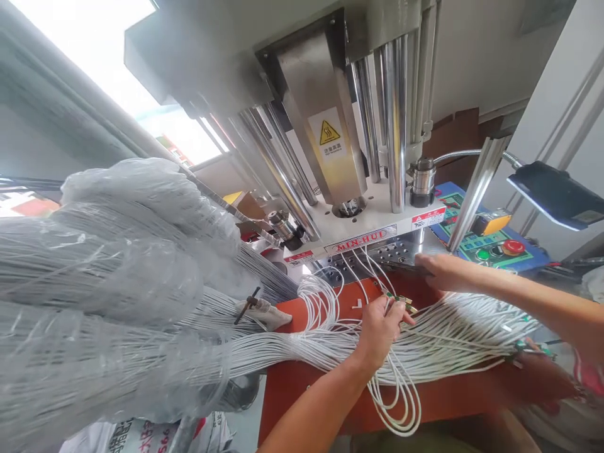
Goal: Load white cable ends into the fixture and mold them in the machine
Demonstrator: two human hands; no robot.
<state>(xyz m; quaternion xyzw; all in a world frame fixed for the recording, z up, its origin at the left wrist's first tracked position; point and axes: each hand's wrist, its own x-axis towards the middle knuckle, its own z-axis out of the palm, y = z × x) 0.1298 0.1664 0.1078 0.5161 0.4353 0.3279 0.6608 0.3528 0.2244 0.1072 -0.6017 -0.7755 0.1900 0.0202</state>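
Note:
My left hand (380, 327) is closed around white cables near their green and metallic connector ends (401, 304). From under that hand a loop of white cable (401, 418) hangs over the front of the red-brown work surface (292, 409). My right hand (446, 272) reaches to the lower plate (406, 250) of the press, its fingers bent together around something dark and thin that I cannot make out. A few white cables (361, 267) run from the plate down toward my left hand. Beneath both hands lies a wide bundle of white cables (438, 336).
Above the plate stands the press head (358, 236) with steel columns and a hot-surface label. At right are a control box (495, 242) with buttons and a lamp (557, 192). Plastic-wrapped cable bundles (117, 270) fill the left, beside a clamp (248, 305).

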